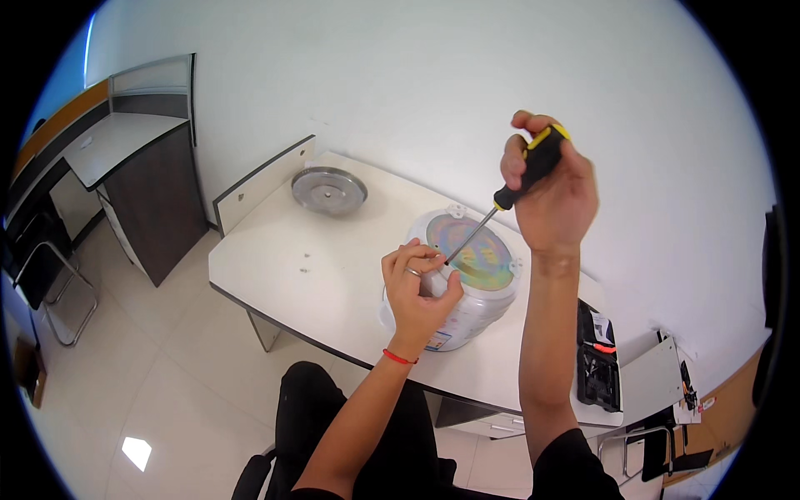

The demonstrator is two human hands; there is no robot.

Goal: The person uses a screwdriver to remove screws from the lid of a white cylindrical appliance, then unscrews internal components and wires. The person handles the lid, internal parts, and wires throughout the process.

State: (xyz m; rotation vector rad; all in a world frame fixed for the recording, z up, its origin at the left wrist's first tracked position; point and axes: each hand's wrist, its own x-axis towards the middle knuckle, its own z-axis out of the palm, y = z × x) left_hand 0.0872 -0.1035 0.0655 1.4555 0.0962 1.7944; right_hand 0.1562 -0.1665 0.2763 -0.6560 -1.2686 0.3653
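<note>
A black-and-yellow screwdriver (540, 160) is in my right hand (557, 196), its handle against the palm with the fingers curled round it. Its metal shaft slants down to the left, and the tip meets the near-left rim of a white rounded appliance (473, 321). An oval, rainbow-sheened metal plate (477, 252) covers the appliance's top, with white tabs at its edge. My left hand (414, 293), wearing a ring and a red wrist cord, grips that rim, thumb and forefinger on either side of the screwdriver tip. Any screw under the tip is too small to make out.
A round grey metal lid (328, 191) lies at the back left of the white table (275, 242). Small screws (305, 269) rest left of my hands. At right is an open black tool case (598, 367). A white wall (400, 83) rises behind; another desk (150, 179) stands left.
</note>
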